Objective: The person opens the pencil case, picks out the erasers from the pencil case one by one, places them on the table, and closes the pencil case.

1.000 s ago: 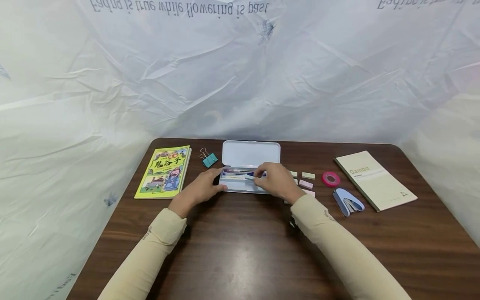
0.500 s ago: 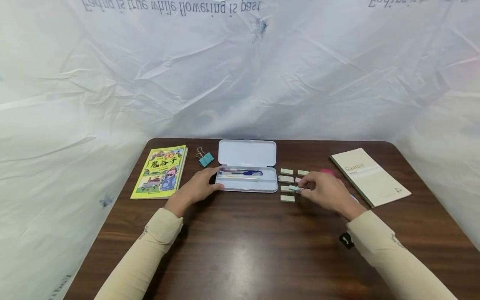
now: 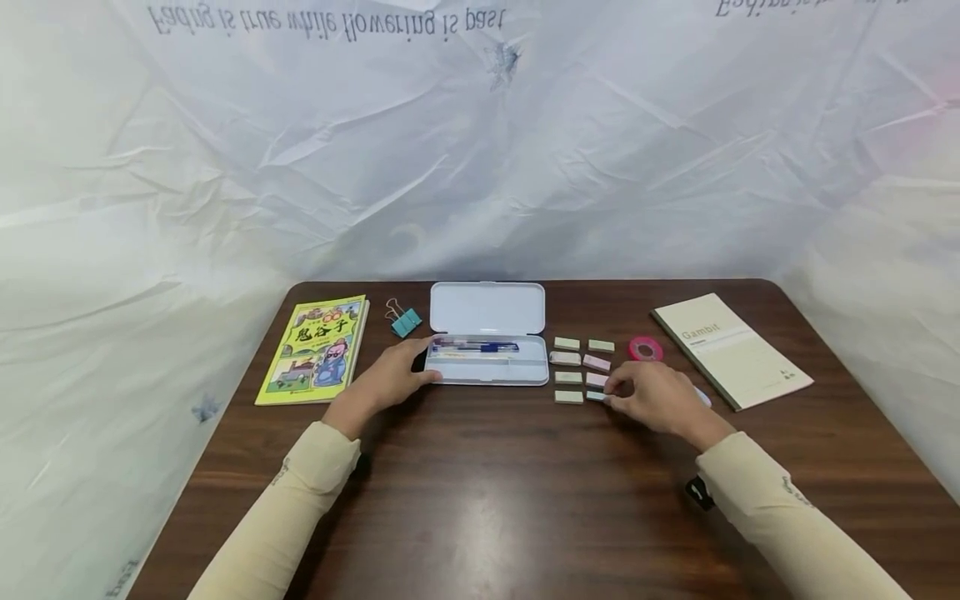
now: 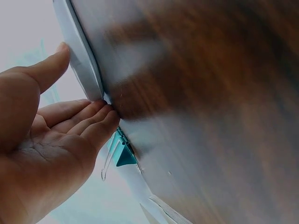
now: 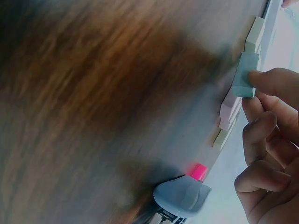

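Note:
An open white pencil case point(image 3: 487, 367) lies mid-table with pens point(image 3: 476, 346) inside and its lid point(image 3: 487, 308) folded back. My left hand point(image 3: 390, 379) rests against the case's left end point(image 4: 84, 60), its fingers point(image 4: 88, 121) straight and its thumb on the near wall. To the right of the case, several small erasers point(image 3: 567, 360) lie in two columns. My right hand point(image 3: 609, 393) pinches a light blue eraser point(image 3: 596, 397) at the front of the right column. In the right wrist view the blue eraser point(image 5: 245, 74) sits at my fingertips point(image 5: 266, 81), next to pink and cream ones.
A yellow picture book point(image 3: 315, 348) and a teal binder clip point(image 3: 405, 321) lie left of the case. A pink tape roll point(image 3: 644, 348) and a "Gambit" notebook point(image 3: 731, 350) are at the right. A blue stapler point(image 5: 182, 196) lies behind my right hand. White sheeting surrounds the table.
My right hand carried the light blue eraser from the pencil case rightward, then down to the front of the eraser group. My left hand stayed at the case's left end.

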A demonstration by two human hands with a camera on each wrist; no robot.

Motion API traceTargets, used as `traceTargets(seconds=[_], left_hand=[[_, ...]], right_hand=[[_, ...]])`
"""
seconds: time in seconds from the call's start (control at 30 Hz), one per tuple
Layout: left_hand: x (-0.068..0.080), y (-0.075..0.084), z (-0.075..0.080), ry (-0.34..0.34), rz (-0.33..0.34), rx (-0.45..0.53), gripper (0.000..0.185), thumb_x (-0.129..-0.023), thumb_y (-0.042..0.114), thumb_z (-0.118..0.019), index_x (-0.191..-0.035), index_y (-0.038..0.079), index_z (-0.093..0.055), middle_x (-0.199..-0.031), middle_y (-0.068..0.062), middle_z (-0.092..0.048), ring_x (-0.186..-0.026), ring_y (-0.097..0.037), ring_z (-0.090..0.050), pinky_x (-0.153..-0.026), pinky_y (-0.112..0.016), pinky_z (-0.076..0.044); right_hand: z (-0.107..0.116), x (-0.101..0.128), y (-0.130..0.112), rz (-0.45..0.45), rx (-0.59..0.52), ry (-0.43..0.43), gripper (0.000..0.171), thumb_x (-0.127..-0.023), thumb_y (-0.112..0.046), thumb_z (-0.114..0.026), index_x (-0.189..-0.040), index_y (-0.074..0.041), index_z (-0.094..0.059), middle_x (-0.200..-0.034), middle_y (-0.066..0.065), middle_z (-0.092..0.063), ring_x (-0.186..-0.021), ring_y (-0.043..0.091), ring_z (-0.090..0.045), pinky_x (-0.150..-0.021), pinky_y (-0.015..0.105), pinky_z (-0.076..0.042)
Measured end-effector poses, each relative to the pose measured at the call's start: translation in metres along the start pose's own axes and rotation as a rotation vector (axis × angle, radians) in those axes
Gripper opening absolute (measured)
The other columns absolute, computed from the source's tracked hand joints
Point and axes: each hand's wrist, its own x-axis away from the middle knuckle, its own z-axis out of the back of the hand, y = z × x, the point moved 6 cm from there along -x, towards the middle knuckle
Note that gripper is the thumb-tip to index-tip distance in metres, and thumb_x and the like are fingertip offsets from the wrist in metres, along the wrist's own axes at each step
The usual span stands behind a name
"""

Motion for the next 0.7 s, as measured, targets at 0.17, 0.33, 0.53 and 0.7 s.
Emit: traceTargets(seconds=[0.17,0.33,0.53,0.7], left_hand=[[0.019,0.018,0.008,-0.012,0.032,-0.005,0.079,-0.114,0.034,-0.075,-0.176,0.001,-0.041,-0.181,-0.025,-0.045,-0.17,-0.047,-0.042,-0.139,-0.066,-0.037],[0.018,0.023,0.008,0.005,0.016,-0.015,0.077,-0.114,0.031,-0.074,-0.176,0.0,-0.041,-0.18,-0.025,-0.047,-0.169,-0.046,-0.044,-0.138,-0.065,-0.039],[0.013,0.023,0.008,0.005,0.012,-0.007,0.076,-0.114,0.03,-0.074,-0.176,-0.001,-0.041,-0.18,-0.025,-0.046,-0.169,-0.046,-0.044,-0.138,-0.064,-0.039],[0.012,0.023,0.008,-0.002,0.013,-0.011,0.076,-0.114,0.03,-0.074,-0.176,0.0,-0.041,-0.18,-0.025,-0.046,-0.169,-0.046,-0.043,-0.138,-0.065,-0.039]], right_hand=[[-0.004,-0.001,-0.002,-0.006,0.012,-0.03,0.008,-0.097,-0.025,-0.091,-0.102,-0.022,-0.086,-0.097,-0.004,-0.085,-0.073,0.008,-0.061,-0.074,0.055,-0.06],[-0.001,0.001,-0.001,-0.024,0.016,-0.031,0.008,-0.096,-0.024,-0.092,-0.101,-0.022,-0.086,-0.087,-0.008,-0.081,-0.07,0.009,-0.057,-0.069,0.048,-0.055],[-0.006,0.002,-0.002,-0.017,-0.013,-0.069,0.014,-0.095,-0.017,-0.093,-0.093,-0.022,-0.08,-0.078,-0.009,-0.071,-0.069,0.01,-0.053,-0.063,0.033,-0.044],[-0.009,0.004,-0.002,-0.019,0.002,-0.076,0.017,-0.095,-0.017,-0.093,-0.092,-0.021,-0.077,-0.079,-0.008,-0.07,-0.068,0.011,-0.052,-0.061,0.032,-0.041]])
